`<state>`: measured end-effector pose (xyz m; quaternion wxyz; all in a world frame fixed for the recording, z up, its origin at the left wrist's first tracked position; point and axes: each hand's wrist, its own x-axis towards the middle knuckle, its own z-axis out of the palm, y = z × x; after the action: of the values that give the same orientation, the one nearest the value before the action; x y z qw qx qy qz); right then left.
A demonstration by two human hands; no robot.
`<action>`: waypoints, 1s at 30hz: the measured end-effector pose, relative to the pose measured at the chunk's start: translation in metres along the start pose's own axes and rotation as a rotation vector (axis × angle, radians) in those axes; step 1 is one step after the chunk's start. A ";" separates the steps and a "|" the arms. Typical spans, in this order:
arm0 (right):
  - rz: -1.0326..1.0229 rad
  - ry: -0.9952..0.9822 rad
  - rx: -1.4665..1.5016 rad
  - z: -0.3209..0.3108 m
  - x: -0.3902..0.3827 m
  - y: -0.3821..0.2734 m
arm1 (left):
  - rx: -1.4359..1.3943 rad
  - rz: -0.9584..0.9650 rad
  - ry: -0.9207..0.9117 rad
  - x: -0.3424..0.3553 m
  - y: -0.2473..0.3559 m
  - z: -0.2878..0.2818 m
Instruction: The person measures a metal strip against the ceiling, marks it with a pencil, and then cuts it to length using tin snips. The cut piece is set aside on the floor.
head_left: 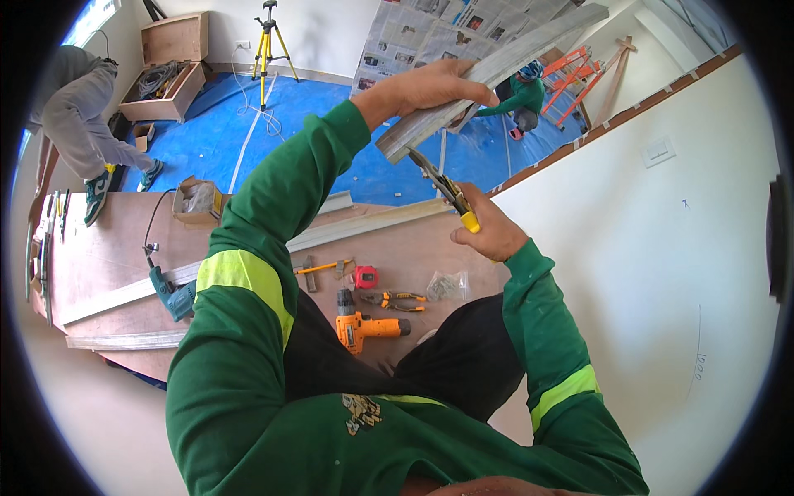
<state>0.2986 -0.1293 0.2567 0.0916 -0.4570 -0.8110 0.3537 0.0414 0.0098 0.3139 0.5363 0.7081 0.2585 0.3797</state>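
Note:
My left hand (434, 87) is closed around a long grey metal channel (542, 45), which I hold up at a slant, its far end rising to the right. My right hand (494, 225) grips the yellow-ended handles of a pair of tin snips (440, 179). The snips' jaws meet the lower edge of the channel near its close end; how deep they bite cannot be made out. Below my hands, an orange cordless drill (364, 328), pliers (395, 300), a red tape measure (365, 277) and a clear bag of small hardware (448, 286) lie on the wooden board.
More metal channels (364, 225) lie across the board (107, 248), beside a teal corded drill (171, 293) and a cardboard box (197, 202). One person (74, 107) stands at left; another (523, 93) crouches near an orange ladder (571, 78). A white wall (628, 248) borders my right.

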 end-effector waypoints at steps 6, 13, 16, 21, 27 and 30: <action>0.000 -0.002 -0.015 -0.003 0.004 -0.001 | -0.023 0.000 -0.004 0.007 -0.003 -0.002; -0.034 0.029 -0.067 0.002 0.004 -0.005 | 0.024 -0.024 0.016 0.006 0.001 -0.003; -0.046 0.048 -0.076 0.008 0.005 -0.006 | 0.106 0.002 0.028 0.004 0.003 0.001; -0.013 0.022 -0.065 0.026 -0.003 -0.006 | 0.231 0.004 -0.071 -0.004 -0.002 0.014; 0.112 0.044 -0.108 0.049 -0.014 -0.002 | 0.247 -0.011 -0.080 -0.006 -0.024 0.020; 0.098 0.045 -0.128 0.054 -0.017 0.002 | 0.336 -0.023 -0.063 -0.002 -0.038 0.022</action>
<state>0.2842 -0.1688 0.2189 0.0629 -0.5088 -0.8064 0.2947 0.0598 0.0073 0.2740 0.4222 0.7964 0.3095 0.3028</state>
